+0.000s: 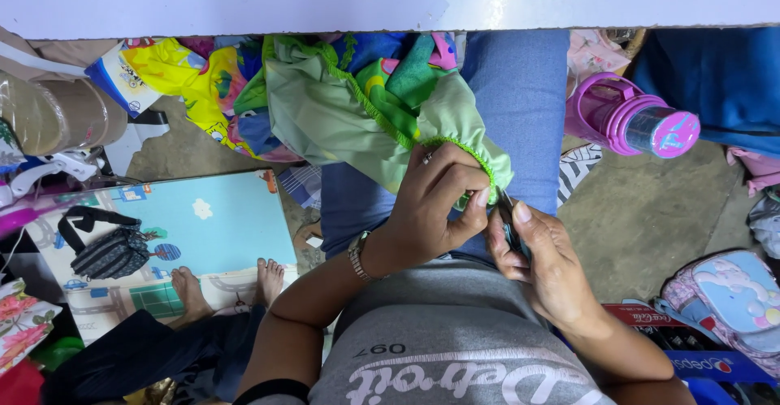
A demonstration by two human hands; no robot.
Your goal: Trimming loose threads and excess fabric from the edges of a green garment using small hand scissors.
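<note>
Two hands meet in the middle of the frame, over the person's lap. Left hand (pixel 435 202) pinches the gathered edge of a light green cloth (pixel 341 116), so that the edge stays tight and easy to reach. Right hand (pixel 540 259) is curled shut around a small dark tool (pixel 509 225), its tip right at that edge. It may be little scissors, but I cannot tell for sure. One cloth is being worked on, and it spills from the lap up toward the top middle of the frame. One pink bottle (pixel 638 116) lies at the upper right. One black bag (pixel 110 251) sits on a blue play mat (pixel 219 218) at the left. Two bare feet (pixel 227 285) of another person rest on that mat.
</note>
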